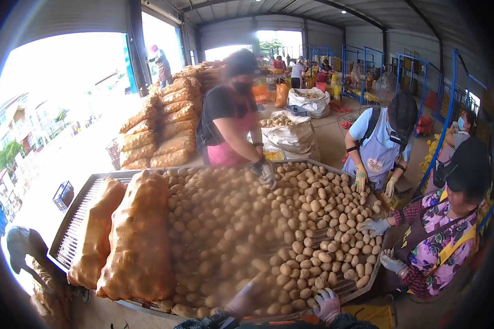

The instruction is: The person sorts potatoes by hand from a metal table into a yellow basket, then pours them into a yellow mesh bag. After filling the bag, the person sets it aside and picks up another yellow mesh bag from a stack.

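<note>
Many potatoes [318,208] cover a metal sorting table [85,211] with a slatted surface. At its near edge my left hand [246,299], in a pale glove, reaches over the potatoes; its outline is blurred and its fingers are hard to make out. To the right, my right hand [327,305], in a whitish glove, rests on potatoes at the near rim, fingers spread and nothing gripped. Two full orange mesh sacks, one large [140,236] and one narrower [96,233], lie on the table's left part.
A person in pink apron [233,120] reaches across the far side. Two co-workers, one in a light apron [376,159] and one in a floral top [442,241], have gloved hands at the right edge. Stacked sacks [175,120] and white bulk bags [291,134] stand behind.
</note>
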`<state>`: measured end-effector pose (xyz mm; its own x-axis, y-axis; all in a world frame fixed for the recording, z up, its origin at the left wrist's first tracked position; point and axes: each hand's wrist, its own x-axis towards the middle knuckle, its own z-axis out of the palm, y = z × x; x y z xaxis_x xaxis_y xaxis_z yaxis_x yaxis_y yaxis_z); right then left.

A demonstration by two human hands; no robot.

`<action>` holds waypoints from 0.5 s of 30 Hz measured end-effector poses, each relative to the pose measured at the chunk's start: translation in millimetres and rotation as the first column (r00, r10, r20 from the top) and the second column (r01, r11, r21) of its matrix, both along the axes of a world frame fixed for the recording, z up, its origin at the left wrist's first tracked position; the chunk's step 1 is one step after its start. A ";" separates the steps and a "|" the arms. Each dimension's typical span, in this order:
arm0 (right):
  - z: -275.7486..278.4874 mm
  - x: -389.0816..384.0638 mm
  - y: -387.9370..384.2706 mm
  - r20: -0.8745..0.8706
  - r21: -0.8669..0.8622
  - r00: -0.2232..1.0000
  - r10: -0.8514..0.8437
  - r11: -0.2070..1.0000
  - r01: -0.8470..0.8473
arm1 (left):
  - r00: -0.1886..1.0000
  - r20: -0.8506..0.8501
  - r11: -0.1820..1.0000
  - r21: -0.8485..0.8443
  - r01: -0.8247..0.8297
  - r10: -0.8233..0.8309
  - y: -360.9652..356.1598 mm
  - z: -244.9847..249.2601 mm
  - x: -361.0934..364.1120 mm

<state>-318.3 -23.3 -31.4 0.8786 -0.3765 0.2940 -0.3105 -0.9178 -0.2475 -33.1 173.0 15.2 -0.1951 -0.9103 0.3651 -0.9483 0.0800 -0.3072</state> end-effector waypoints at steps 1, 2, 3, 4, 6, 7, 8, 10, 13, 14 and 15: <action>0.1 -0.1 -0.6 0.005 -0.005 1.000 0.000 1.000 0.000 | 1.000 -0.026 1.000 0.011 -0.004 0.004 2.1 0.8 -1.3; 0.9 -1.6 -0.8 0.010 -0.012 1.000 -0.002 1.000 0.002 | 0.998 -0.058 1.000 0.018 -0.004 0.005 1.6 1.2 -2.4; 1.5 -3.6 -0.3 0.004 -0.011 1.000 -0.011 1.000 0.011 | 0.996 -0.089 1.000 0.024 -0.004 0.007 1.2 1.5 -3.6; 1.9 -3.6 -0.5 0.000 -0.012 1.000 -0.013 1.000 0.013 | 0.992 -0.124 1.000 0.027 -0.010 0.013 1.0 2.0 -3.7; 1.0 -2.5 -0.5 0.002 -0.008 1.000 -0.012 1.000 0.012 | 0.989 -0.148 1.000 0.030 -0.005 0.010 3.0 -1.2 -1.1; 0.0 -3.0 -0.6 0.006 -0.004 1.000 -0.014 1.000 0.014 | 0.990 -0.139 0.999 0.032 0.009 -0.005 3.9 -9.8 2.3; -0.4 -2.9 -0.7 0.010 0.001 1.000 -0.015 1.000 0.015 | 0.998 0.065 1.000 0.028 -0.011 0.009 3.7 -24.4 6.5; 6.5 -0.8 -0.2 -0.012 -0.009 1.000 -0.003 1.000 0.003 | 0.784 0.618 0.998 -0.028 -0.057 0.062 1.7 -62.0 16.7; 8.8 0.4 0.4 -0.009 -0.007 1.000 -0.006 1.000 0.006 | 0.962 0.269 0.998 -0.021 -0.051 0.055 -1.3 -13.8 1.1; 7.6 -0.1 0.9 -0.001 -0.005 1.000 -0.013 1.000 0.013 | 0.996 0.075 0.999 0.003 -0.041 0.041 -1.3 1.2 -2.6; 5.8 -0.7 1.1 0.003 -0.004 1.000 -0.012 1.000 0.012 | 0.992 -0.123 1.000 0.013 -0.022 0.023 -1.3 16.2 -6.4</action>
<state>-318.9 -22.2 -25.6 0.8731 -0.3857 0.2983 -0.3205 -0.9150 -0.2451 -39.4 171.6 31.4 -0.1287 -0.9183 0.3745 -0.9804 0.0609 -0.1876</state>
